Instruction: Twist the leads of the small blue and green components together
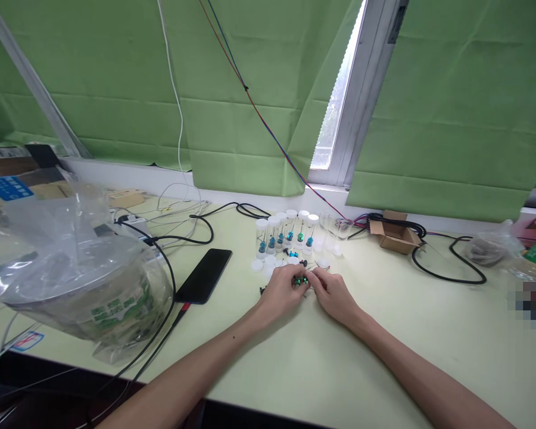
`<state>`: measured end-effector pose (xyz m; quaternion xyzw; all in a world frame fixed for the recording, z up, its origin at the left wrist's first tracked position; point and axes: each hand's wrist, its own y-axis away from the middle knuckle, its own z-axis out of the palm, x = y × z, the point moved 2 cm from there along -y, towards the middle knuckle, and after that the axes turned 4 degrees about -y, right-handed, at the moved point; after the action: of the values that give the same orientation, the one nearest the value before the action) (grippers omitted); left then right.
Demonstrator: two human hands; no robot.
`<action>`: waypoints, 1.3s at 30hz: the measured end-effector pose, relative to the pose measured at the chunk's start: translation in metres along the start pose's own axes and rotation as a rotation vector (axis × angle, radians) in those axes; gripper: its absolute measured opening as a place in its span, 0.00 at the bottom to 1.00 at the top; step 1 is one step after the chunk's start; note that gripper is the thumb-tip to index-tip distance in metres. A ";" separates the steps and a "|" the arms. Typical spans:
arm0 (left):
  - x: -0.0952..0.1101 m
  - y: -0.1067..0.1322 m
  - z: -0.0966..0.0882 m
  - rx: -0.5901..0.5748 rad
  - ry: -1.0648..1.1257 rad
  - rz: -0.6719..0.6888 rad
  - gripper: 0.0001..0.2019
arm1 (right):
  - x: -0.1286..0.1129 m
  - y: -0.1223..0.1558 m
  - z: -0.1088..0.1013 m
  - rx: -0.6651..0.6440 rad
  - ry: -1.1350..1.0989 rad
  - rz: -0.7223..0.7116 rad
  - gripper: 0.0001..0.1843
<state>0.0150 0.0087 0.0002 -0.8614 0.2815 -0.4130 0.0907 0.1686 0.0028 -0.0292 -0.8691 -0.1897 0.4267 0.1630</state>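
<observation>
Where the green piece (298,280) sits: in your left hand (282,290), near the white caps (270,261).
Left fingers: grasping it.
Right hand (333,292): fingertips beside it; whether they grip anything cannot be told.
Pinch: best kept gentle, both hands steady.

On the desk (295,369), a phone (205,276) is lying left of the vials (290,234), a plastic bag (75,286) is sitting farther left, a box (398,241) is standing to their right, and caps (258,266) are lying before them.

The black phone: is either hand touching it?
No, the left hand and right hand are at a small green piece, while the phone lies apart, to their left.
</observation>
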 end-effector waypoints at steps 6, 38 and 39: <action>-0.001 0.000 0.001 0.008 0.001 0.010 0.06 | -0.002 0.000 -0.001 -0.012 -0.007 0.015 0.21; 0.001 0.001 0.000 -0.011 -0.034 -0.001 0.07 | -0.005 0.001 -0.002 -0.032 0.036 0.008 0.21; 0.001 0.001 0.000 -0.010 -0.034 -0.005 0.07 | -0.005 0.001 -0.002 -0.032 0.037 0.004 0.21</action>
<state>0.0152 0.0078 0.0001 -0.8694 0.2799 -0.3971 0.0903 0.1677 -0.0004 -0.0255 -0.8797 -0.1916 0.4079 0.1516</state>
